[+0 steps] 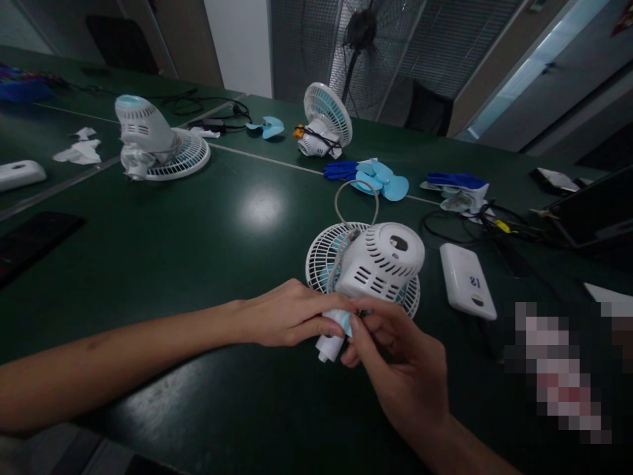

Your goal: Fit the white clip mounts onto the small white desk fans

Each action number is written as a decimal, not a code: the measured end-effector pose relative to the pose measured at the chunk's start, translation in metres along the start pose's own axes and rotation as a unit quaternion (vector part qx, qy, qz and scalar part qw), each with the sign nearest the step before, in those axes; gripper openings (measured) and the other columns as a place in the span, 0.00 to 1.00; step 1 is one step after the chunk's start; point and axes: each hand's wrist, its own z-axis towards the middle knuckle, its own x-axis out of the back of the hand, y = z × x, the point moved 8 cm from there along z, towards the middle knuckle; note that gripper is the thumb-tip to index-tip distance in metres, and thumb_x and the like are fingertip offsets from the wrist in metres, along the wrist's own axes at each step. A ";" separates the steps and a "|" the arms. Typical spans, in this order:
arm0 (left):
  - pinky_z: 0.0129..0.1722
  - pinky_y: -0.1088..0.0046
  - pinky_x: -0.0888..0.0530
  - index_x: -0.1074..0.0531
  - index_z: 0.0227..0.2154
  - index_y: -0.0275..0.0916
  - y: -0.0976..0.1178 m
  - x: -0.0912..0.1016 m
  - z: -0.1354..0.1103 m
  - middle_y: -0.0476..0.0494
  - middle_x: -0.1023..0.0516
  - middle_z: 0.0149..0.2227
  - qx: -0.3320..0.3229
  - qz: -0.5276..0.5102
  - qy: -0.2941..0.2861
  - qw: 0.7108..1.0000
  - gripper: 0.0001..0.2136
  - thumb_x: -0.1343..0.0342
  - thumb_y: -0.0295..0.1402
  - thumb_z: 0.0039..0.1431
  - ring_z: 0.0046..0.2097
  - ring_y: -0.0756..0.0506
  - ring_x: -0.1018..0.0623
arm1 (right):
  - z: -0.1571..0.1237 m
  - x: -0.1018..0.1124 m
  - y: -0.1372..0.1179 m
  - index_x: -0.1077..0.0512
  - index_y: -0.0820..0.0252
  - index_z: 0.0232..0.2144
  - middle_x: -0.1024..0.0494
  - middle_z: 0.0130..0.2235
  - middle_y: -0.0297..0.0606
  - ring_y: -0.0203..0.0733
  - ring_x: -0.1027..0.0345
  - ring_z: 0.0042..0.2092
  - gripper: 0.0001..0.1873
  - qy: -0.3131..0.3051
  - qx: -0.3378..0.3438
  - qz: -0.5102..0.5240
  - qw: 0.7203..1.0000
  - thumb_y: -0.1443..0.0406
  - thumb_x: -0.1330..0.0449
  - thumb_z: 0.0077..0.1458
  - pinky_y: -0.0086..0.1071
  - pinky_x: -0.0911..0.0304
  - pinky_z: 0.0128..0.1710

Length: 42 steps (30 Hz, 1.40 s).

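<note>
A small white fan (380,260) lies face down on the green table, its caged front under the motor housing and its neck pointing toward me. My left hand (291,313) comes in from the left and grips the fan's white neck, thumb and forefinger around it. Between the two hands shows a small light blue piece (345,323) at the neck. My right hand (403,356) pinches this piece between thumb and fingers; its exact shape is mostly covered. A grey cord (378,198) loops above the fan's housing.
Two more white fans (163,148) (326,122) stand farther back. Light blue fan blades (383,181) and blue-and-white gloves (457,185) lie beyond my fan. A white base marked 18 (467,280) is at right, near black cables (494,227). A dark flat object (37,241) lies at left.
</note>
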 end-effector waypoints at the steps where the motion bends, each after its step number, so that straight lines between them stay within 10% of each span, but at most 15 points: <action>1: 0.38 0.74 0.25 0.37 0.63 0.40 0.000 0.000 0.000 0.43 0.19 0.42 0.001 -0.003 -0.002 1.000 0.19 0.56 0.43 0.78 0.38 0.47 0.19 | 0.000 0.003 -0.004 0.27 0.56 0.49 0.19 0.30 0.29 0.35 0.21 0.27 0.15 0.003 0.046 -0.038 0.998 0.72 0.38 0.62 0.26 0.22 0.28; 7: 0.38 0.73 0.25 0.35 0.59 0.38 0.002 0.001 0.001 0.43 0.21 0.40 0.009 -0.004 -0.009 1.000 0.18 0.59 0.43 0.78 0.37 0.47 0.20 | -0.014 0.006 -0.012 0.26 0.60 0.55 0.17 0.46 0.40 0.41 0.19 0.43 0.23 -0.030 0.297 -0.176 0.938 0.75 0.36 0.58 0.31 0.21 0.39; 32: 0.37 0.73 0.24 0.34 0.60 0.38 0.001 -0.001 0.000 0.42 0.19 0.40 -0.007 0.017 0.004 1.000 0.19 0.55 0.45 0.77 0.37 0.46 0.19 | 0.006 0.002 -0.020 0.26 0.53 0.48 0.18 0.32 0.27 0.32 0.23 0.27 0.12 -0.014 0.111 -0.170 0.979 0.71 0.40 0.64 0.25 0.25 0.30; 42: 0.35 0.73 0.25 0.35 0.59 0.38 0.002 0.000 0.001 0.44 0.20 0.39 0.001 0.018 0.000 1.000 0.18 0.58 0.44 0.78 0.34 0.48 0.21 | -0.009 0.010 -0.001 0.29 0.55 0.60 0.17 0.49 0.38 0.41 0.19 0.45 0.27 -0.050 0.309 -0.172 0.934 0.74 0.35 0.59 0.31 0.20 0.40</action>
